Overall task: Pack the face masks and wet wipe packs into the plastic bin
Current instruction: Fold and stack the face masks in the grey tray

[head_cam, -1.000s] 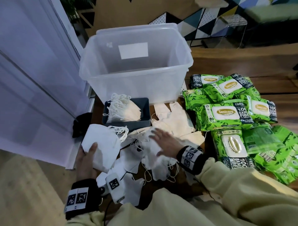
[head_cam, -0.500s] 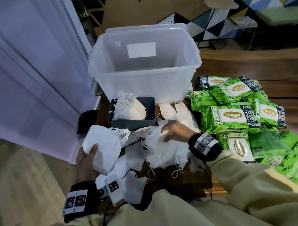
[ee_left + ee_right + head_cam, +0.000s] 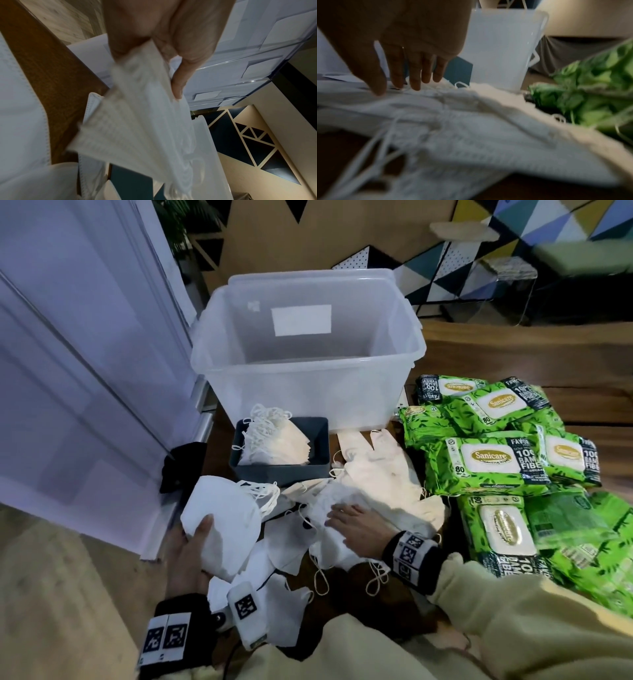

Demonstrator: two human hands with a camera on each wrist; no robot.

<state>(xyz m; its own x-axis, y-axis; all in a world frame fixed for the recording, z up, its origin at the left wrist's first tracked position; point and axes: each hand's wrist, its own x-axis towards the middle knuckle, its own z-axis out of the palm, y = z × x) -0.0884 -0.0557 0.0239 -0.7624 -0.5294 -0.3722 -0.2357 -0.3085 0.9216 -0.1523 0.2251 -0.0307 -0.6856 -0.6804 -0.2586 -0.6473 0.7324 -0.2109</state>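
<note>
My left hand (image 3: pixel 191 549) grips a stack of white face masks (image 3: pixel 222 518) at the table's left edge; the left wrist view shows thumb and fingers pinching the stack of white face masks (image 3: pixel 137 128). My right hand (image 3: pixel 356 525) lies with straight fingers on a heap of loose white masks (image 3: pixel 318 529) in the middle; in the right wrist view the fingertips (image 3: pixel 414 82) touch the loose white masks (image 3: pixel 453 121). Cream masks (image 3: pixel 383 477) lie to the right of the heap. Several green wet wipe packs (image 3: pixel 493 460) are piled at the right. The clear plastic bin (image 3: pixel 308 392) stands behind, with nothing visible inside.
A small dark grey tray (image 3: pixel 284 470) with cream masks (image 3: pixel 277 443) stands in front of the bin. A white panel wall (image 3: pixel 68 371) runs along the left. A black object (image 3: pixel 181 467) sits at the wall's foot. Wooden floor (image 3: pixel 51 594) lies at lower left.
My right hand has come back from the cream masks toward me and now lies flat on the white heap. The left hand still holds its stack in the same place.
</note>
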